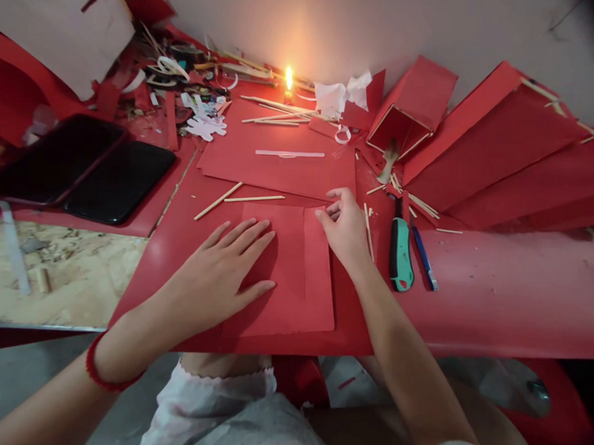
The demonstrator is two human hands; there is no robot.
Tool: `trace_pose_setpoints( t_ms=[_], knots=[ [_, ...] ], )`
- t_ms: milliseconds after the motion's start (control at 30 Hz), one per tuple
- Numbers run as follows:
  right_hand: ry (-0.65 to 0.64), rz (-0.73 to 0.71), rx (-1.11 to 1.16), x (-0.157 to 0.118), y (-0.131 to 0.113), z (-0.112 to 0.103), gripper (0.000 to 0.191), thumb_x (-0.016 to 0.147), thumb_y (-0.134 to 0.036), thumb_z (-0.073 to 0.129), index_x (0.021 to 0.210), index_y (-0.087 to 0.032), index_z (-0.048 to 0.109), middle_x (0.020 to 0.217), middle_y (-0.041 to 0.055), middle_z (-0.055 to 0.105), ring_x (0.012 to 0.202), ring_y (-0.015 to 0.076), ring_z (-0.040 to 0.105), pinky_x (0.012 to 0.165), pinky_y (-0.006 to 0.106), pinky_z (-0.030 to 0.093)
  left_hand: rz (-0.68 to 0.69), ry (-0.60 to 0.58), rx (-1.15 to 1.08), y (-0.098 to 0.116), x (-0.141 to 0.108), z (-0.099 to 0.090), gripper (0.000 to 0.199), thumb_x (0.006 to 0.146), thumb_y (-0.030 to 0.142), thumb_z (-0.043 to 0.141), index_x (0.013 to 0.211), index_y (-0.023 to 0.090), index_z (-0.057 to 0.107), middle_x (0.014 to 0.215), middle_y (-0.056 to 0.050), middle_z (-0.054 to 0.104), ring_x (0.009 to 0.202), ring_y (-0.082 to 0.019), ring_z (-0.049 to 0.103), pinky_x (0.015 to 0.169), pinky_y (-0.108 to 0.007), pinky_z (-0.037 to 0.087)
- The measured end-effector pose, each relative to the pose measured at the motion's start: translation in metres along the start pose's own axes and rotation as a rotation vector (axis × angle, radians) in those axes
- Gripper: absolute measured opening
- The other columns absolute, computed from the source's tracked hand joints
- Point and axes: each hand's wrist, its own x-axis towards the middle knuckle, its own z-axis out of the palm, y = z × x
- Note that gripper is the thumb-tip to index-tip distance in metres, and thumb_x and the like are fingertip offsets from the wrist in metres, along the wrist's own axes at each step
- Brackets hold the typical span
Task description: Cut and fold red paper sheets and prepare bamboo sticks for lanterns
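Note:
A red paper sheet (287, 268) lies near the table's front edge, with a narrow flap (318, 263) folded along its right side. My left hand (225, 272) rests flat on the sheet's left part, fingers spread. At the flap's top end, my right hand (341, 228) has curled fingers, with thumb and forefinger pinched at the paper's edge. Just beyond the sheet are two thin wooden sticks (253, 198). Behind them, a larger red paper piece (280, 172) carries a pale, narrow strip (289, 154).
A lit candle (289, 86) burns at the back beside loose sticks (283, 114). Right are a green-handled cutter (402, 254), a blue pen (424, 259), a brush (388, 164) and red paper boxes (423, 90). Two black phones (120, 180) and paper scraps (203, 118) lie left.

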Motion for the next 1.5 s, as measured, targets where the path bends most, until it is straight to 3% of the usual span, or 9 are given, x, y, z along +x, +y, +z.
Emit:
trace_pose_setpoints(
  t_ms=[100,267,500,633,767,967,1100,1233,1500],
  knots=[
    [-0.001,0.006,-0.02,0.0,-0.001,0.0,0.028,0.082,-0.018,0.069,0.108,-0.023,0.058,0.077,-0.0023,0.066,0.072,0.0191,0.064,0.075,0.035,0.045,0.01,0.0,-0.006,0.007,0.018,-0.007,0.079,0.094,0.068,0.044,0.152,0.014,0.045,0.16,-0.016,0.044,0.149,-0.034,0.039,0.125,-0.052,0.024],
    [0.001,-0.012,-0.136,-0.003,-0.009,-0.004,0.03,0.087,-0.016,0.069,0.117,-0.018,0.062,0.086,0.0047,0.074,0.084,0.0229,0.071,0.081,0.036,0.049,0.08,-0.062,0.005,0.014,0.04,0.005,0.082,0.1,0.066,0.033,0.161,0.011,0.026,0.169,-0.013,0.026,0.158,-0.031,0.02,0.126,-0.051,0.023],
    [-0.077,-0.165,-0.495,-0.011,-0.024,-0.014,0.015,0.099,-0.019,0.058,0.103,-0.019,0.072,0.092,0.0069,0.078,0.088,0.0229,0.071,0.076,0.032,0.045,0.044,-0.047,0.041,0.017,0.03,0.016,0.085,0.099,0.069,0.03,0.161,0.011,0.023,0.169,-0.011,0.021,0.158,-0.031,0.019,0.127,-0.053,0.024],
    [0.044,-0.323,-0.567,-0.02,-0.024,-0.015,0.023,0.1,-0.016,0.052,0.095,-0.022,0.074,0.1,0.006,0.075,0.088,0.0201,0.067,0.069,0.031,0.041,0.045,-0.042,0.055,0.021,0.027,0.016,0.084,0.1,0.068,0.029,0.161,0.011,0.022,0.17,-0.01,0.018,0.158,-0.03,0.018,0.127,-0.052,0.024],
    [0.116,-0.415,-0.443,-0.026,-0.032,-0.016,0.022,0.102,-0.023,0.05,0.093,-0.022,0.071,0.101,0.0064,0.071,0.095,0.0199,0.065,0.075,0.03,0.044,0.026,-0.017,0.064,0.018,0.024,0.018,0.084,0.1,0.068,0.028,0.161,0.01,0.022,0.169,-0.009,0.019,0.158,-0.03,0.019,0.127,-0.052,0.022],
    [-0.088,-0.101,-0.272,-0.023,-0.047,-0.01,0.019,0.095,-0.016,0.06,0.113,-0.02,0.061,0.085,0.0019,0.074,0.077,0.0194,0.069,0.074,0.03,0.046,-0.025,0.024,0.06,0.008,0.016,0.017,0.085,0.1,0.067,0.033,0.161,0.008,0.022,0.169,-0.011,0.022,0.157,-0.031,0.021,0.127,-0.054,0.022],
    [-0.045,-0.013,-0.337,-0.026,-0.043,0.0,0.005,0.093,-0.021,0.062,0.096,-0.021,0.065,0.084,0.0047,0.075,0.08,0.0227,0.07,0.074,0.032,0.045,-0.037,0.037,0.056,0.006,0.012,0.016,0.082,0.1,0.063,0.037,0.16,0.009,0.026,0.168,-0.011,0.025,0.156,-0.032,0.024,0.126,-0.054,0.023],
    [-0.025,0.055,-0.322,-0.028,-0.034,0.001,0.013,0.092,-0.022,0.063,0.079,-0.021,0.065,0.079,0.0045,0.074,0.079,0.0226,0.07,0.074,0.032,0.045,-0.043,0.062,0.036,0.008,0.011,0.017,0.079,0.1,0.059,0.04,0.16,0.009,0.029,0.168,-0.013,0.027,0.156,-0.033,0.026,0.125,-0.055,0.024],
    [0.015,0.078,-0.227,-0.039,-0.026,-0.001,0.019,0.091,-0.036,0.066,0.101,-0.019,0.068,0.078,0.005,0.074,0.08,0.0232,0.07,0.078,0.034,0.048,-0.052,0.062,0.03,0.012,0.011,0.016,0.078,0.099,0.057,0.04,0.159,0.008,0.03,0.168,-0.014,0.026,0.156,-0.033,0.026,0.126,-0.054,0.022]
  ],
)
